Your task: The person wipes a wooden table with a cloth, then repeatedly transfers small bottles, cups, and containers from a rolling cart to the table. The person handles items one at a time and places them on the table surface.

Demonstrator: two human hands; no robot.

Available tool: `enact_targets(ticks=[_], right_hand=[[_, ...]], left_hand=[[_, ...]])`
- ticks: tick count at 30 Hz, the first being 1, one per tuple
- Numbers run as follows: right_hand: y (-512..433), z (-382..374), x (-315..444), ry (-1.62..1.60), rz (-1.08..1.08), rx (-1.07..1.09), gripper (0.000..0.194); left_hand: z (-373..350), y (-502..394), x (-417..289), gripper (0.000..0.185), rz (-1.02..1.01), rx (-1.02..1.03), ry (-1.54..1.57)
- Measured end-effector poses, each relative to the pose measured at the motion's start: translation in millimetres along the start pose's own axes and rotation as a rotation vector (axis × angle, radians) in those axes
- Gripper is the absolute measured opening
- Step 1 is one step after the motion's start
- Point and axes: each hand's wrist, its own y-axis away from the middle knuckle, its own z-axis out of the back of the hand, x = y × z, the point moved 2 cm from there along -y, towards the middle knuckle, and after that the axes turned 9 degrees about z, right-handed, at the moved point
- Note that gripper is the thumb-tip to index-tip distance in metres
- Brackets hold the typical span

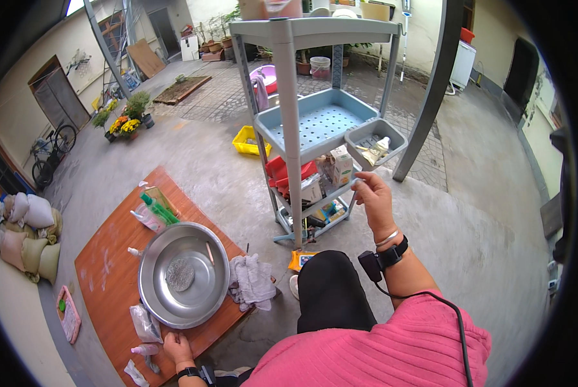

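Observation:
My right hand (375, 198) is raised just below the small grey side basket (399, 148) of a plastic rolling cart (292, 96). Its thumb and fingertips come close together; whether anything thin is between them I cannot tell. A crumpled cream-coloured tube (378, 151) lies in the basket. My left hand (176, 347) rests with curled fingers at the edge of a wooden table (107, 261), beside a clear plastic bag (145, 323) and a small pink-tinted bottle (145, 349). On the tabletop sits a steel basin (149, 290) with a slim stick-like item (210, 253) inside.
A grey towel (252, 281) hangs over the table's edge by the basin. Bottles, one green (159, 209), stand behind it. The cart's lower shelves hold a carton (341, 165) and red plastic items (289, 173). A metal post (427, 92) rises right of the cart. An orange wipes packet (300, 260) lies on the floor.

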Motion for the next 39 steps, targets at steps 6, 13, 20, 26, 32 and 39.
enact_targets(ticks=[6, 13, 20, 26, 32, 39], right_hand=[[-14, 45, -33, -0.361, -0.237, -0.423, 0.074], [-66, 47, -39, -0.551, -0.263, -0.341, 0.083], [-100, 47, -38, -0.635, -0.322, -0.336, 0.046], [-107, 57, -17, -0.709, -0.268, -0.356, 0.029], [-79, 68, -1, -0.637, -0.119, -0.230, 0.033], [-20, 74, 16, -0.578, -0.113, -0.022, 0.048]], left_hand=[[-2, -2, -1, 0.020, -0.044, -0.027, 0.014], [3, -1, 6, 0.019, -0.007, 0.063, 0.008], [45, 8, -31, 0.020, 0.138, 0.555, 0.174], [94, -1, -138, 0.019, 0.049, 0.969, 0.329], [98, -15, -230, 0.025, -0.045, 1.025, 0.374], [75, 7, -231, 0.030, -0.010, 1.108, 0.412]])
